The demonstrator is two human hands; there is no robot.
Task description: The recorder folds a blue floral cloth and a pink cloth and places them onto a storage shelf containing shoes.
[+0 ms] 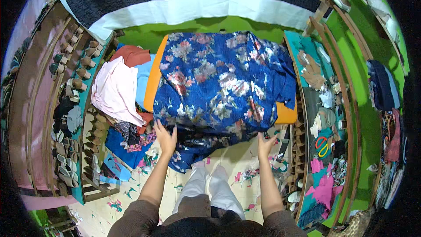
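Note:
A dark blue cloth with pink and white flowers (219,74) covers most of an orange table (154,79). Its near side hangs over the edge in folds toward the floor. My left hand (166,140) is at the near left corner of the cloth, open, with thumb and fingers apart. By the near right corner, my right hand (265,145) is open too, its thumb apart from the fingers. Both hands are close to the cloth's near side; whether the fingertips touch it I cannot tell.
A pale pink cloth (116,90) and other fabrics are heaped left of the table. Racks of shoe forms (79,83) stand at the left. On the right shelf are scissors with red and yellow handles (323,146) and pink scraps (324,188). Scraps litter the floor (131,184).

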